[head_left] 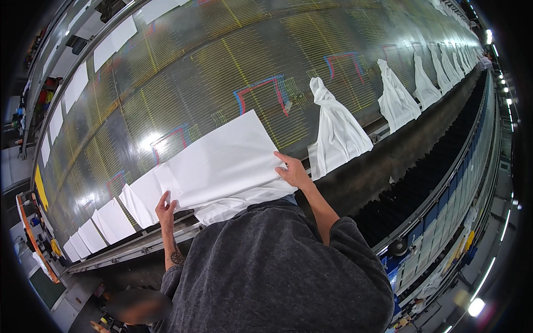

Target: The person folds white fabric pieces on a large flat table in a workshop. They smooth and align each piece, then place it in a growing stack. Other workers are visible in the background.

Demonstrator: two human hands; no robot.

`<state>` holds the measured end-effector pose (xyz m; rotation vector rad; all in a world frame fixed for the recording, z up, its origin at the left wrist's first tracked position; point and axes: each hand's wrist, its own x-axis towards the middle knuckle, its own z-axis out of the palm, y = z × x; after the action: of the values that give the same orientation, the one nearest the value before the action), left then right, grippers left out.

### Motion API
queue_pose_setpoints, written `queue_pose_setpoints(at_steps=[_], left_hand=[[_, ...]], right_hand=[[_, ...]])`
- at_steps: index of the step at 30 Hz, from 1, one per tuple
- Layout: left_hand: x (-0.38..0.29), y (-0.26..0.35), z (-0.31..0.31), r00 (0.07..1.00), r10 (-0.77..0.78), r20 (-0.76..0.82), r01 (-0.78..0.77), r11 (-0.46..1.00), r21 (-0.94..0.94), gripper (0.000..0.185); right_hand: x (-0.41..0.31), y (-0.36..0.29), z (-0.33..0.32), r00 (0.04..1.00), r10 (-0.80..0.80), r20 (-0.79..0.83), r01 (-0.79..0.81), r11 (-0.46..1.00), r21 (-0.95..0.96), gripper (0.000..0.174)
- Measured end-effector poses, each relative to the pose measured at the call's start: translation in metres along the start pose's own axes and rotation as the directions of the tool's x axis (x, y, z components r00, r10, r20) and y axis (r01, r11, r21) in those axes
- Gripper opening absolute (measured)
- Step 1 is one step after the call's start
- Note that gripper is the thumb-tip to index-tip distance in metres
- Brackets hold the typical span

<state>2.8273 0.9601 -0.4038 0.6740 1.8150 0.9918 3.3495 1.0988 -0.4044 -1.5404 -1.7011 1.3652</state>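
A white fabric piece (225, 154) lies folded over the near edge of a long dark table (195, 87) marked with yellow, red and blue lines. My left hand (165, 208) pinches the fabric's near left corner between thumb and fingers. At the near right edge, my right hand (292, 170) grips the same fabric, thumb and forefinger apart on its surface. Loose folds (245, 197) of white cloth bunch below, against my body. A flatter white piece (139, 200) lies just left of my left hand.
To the right, a gathered white cloth (337, 133) drapes over the table edge, with several more beyond. Flat white pieces (114, 220) line the near left edge; others (115, 41) lie along the far side. A metal rail (137, 249) runs along the near edge. Dark cloth hangs on the right.
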Motion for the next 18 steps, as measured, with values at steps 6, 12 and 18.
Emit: queue_pose_setpoints(at_steps=[6, 12, 18], left_hand=[[0.0, -0.001, 0.002, 1.0, 0.024, 0.0, -0.024, 1.0, 0.002, 0.055], [0.001, 0.001, 0.002, 1.0, -0.01, -0.003, 0.01, 0.999, 0.039, 0.056], [0.001, 0.002, 0.002, 1.0, -0.004, -0.012, 0.005, 0.998, 0.061, 0.057]], right_hand=[[0.001, 0.001, 0.002, 1.0, -0.017, -0.02, 0.017, 1.0, -0.002, 0.063], [0.0, -0.001, 0.001, 1.0, -0.016, -0.012, 0.016, 0.999, 0.028, 0.063], [0.002, -0.018, -0.003, 0.999, -0.031, 0.015, 0.03, 0.998, 0.05, 0.058]])
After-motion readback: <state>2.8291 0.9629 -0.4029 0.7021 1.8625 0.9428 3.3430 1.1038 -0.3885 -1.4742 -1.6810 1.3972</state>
